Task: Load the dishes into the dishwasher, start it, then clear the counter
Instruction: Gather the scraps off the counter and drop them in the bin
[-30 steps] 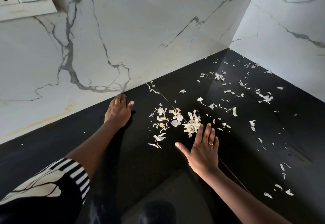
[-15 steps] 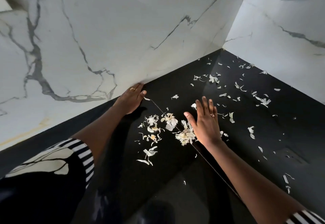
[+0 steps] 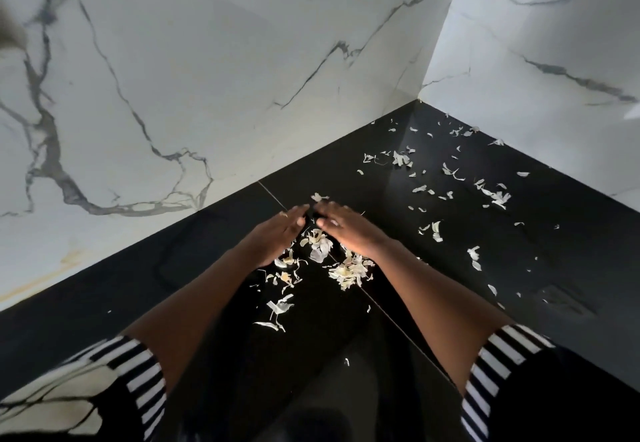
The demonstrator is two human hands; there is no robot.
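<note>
Pale, papery peel scraps [image 3: 348, 270] lie in a loose heap on the black glossy counter [image 3: 138, 268]. My left hand [image 3: 277, 232] and my right hand [image 3: 349, 230] lie flat on the counter with fingers straight, fingertips nearly meeting just beyond the heap. Both hands are blurred by motion and flank the heap on either side. More scattered peel scraps [image 3: 491, 193] lie to the right, toward the corner. No dishes or dishwasher are in view.
White marble walls with grey veins [image 3: 207, 77] meet in a corner at the back right of the counter. A thin seam line [image 3: 273, 195] runs diagonally across the counter under my hands. Striped sleeves [image 3: 498, 369] cover my upper arms.
My left hand has slid right from the wall and my right hand has moved left, so both now meet beyond the heap. The scraps are drawn closer together.
</note>
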